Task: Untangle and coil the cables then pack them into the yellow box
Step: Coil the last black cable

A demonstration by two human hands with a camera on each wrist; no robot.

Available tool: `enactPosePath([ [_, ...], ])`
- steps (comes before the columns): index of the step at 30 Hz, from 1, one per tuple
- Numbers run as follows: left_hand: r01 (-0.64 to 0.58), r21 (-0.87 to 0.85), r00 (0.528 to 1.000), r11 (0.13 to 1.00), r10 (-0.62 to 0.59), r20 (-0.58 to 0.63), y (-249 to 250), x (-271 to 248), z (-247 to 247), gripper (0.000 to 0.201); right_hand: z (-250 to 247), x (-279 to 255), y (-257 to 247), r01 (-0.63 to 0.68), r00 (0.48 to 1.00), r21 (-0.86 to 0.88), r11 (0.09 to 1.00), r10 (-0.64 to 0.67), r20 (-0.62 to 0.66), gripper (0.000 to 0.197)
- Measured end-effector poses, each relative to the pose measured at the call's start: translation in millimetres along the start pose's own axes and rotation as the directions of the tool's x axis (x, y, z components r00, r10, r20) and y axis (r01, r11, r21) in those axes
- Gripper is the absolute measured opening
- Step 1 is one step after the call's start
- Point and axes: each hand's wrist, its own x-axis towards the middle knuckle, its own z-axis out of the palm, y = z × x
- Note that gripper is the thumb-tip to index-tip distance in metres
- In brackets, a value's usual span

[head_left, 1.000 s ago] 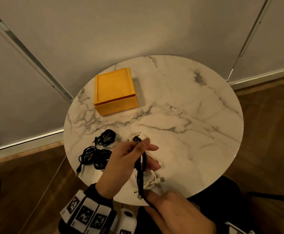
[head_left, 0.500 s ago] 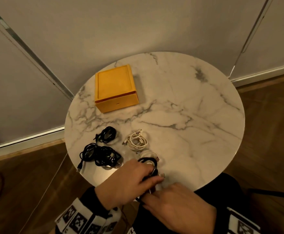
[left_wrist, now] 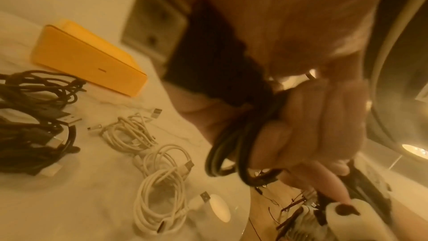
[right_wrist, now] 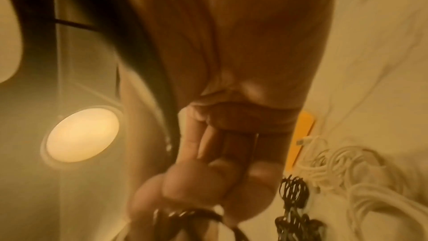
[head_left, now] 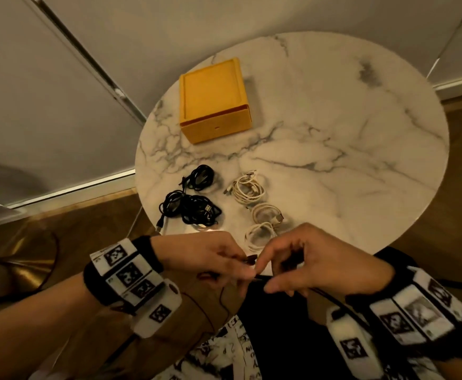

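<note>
Both hands sit just off the near edge of the round marble table (head_left: 334,127), over my lap. In the left wrist view my left hand (head_left: 239,266) grips a small coil of black cable (left_wrist: 231,151), its fingers curled round the loops. The loose end of that black cable (head_left: 325,293) runs right through my right hand (head_left: 276,272), whose fingers curl round it. The yellow box (head_left: 213,101) stands with its lid on at the table's far left. Two black bundles (head_left: 191,212) and three white coils (head_left: 249,189) lie between the box and my hands.
White walls with metal rails stand behind the table, and wooden floor shows on both sides. A dark cord (head_left: 47,270) trails on the floor at the left. The white coils lie close to the table's near rim, right in front of my hands.
My left hand has brought the black coil down from above the table to below its near edge. My right hand has come up beside it and taken the trailing end.
</note>
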Motion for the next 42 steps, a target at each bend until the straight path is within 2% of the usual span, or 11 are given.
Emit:
enactPosePath([
  [4, -0.049, 0.188, 0.998, 0.981, 0.057, -0.037, -2, 6, 1, 0.029, -14, 0, 15, 0.010, 0.999, 0.079, 0.997, -0.006, -0.050, 0.018],
  [9, -0.111, 0.138, 0.991, 0.984, 0.119, -0.054, 2, 6, 11, 0.030, -37, 0, 28, 0.093, 0.923, 0.084, 0.992, -0.054, -0.381, 0.019],
  [13, -0.185, 0.045, 0.981, 0.982, 0.187, -0.049, 12, 8, 22, 0.027, -78, -6, 40, 0.111, 0.724, 0.002, 0.994, -0.079, -0.685, 0.017],
  [19, -0.153, -0.026, 0.988, 0.988, 0.152, -0.021, 22, 16, 27, 0.030, -138, -23, 60, 0.220, 0.308, -0.058, 0.974, -0.125, -0.943, 0.018],
  [24, -0.185, -0.210, 0.983, 0.960, 0.180, -0.044, 23, 11, 23, 0.037, -161, -39, 72, 0.134, 0.180, -0.097, 0.986, -0.121, -0.976, 0.023],
  [26, -0.204, -0.239, 0.975, 0.949, 0.176, -0.134, 22, 13, 20, 0.033, -160, -42, 71, 0.101, 0.187, -0.124, 0.987, -0.142, -0.972, 0.020],
  [28, -0.228, -0.263, 0.953, 0.937, 0.160, -0.256, 21, 21, 16, 0.036, -149, -38, 64, 0.081, 0.266, -0.157, 0.984, -0.173, -0.948, 0.018],
  [32, -0.218, -0.294, 0.892, 0.931, 0.068, -0.446, 17, 42, 6, 0.039, -98, -25, 39, 0.102, 0.589, -0.222, 0.970, -0.239, -0.772, 0.013],
  [35, -0.254, -0.381, 0.867, 0.889, 0.035, -0.497, 12, 51, 3, 0.038, -60, -14, 36, 0.011, 0.732, -0.418, 0.908, -0.292, -0.615, 0.024],
  [38, -0.345, -0.508, 0.853, 0.789, 0.039, -0.520, 8, 55, 2, 0.038, -41, 0, 47, 0.001, 0.772, -0.576, 0.818, -0.366, -0.519, 0.036],
  [42, -0.471, -0.646, 0.853, 0.600, 0.125, -0.506, 9, 57, 7, 0.037, -29, 21, 54, 0.015, 0.701, -0.559, 0.829, -0.407, -0.585, 0.022],
])
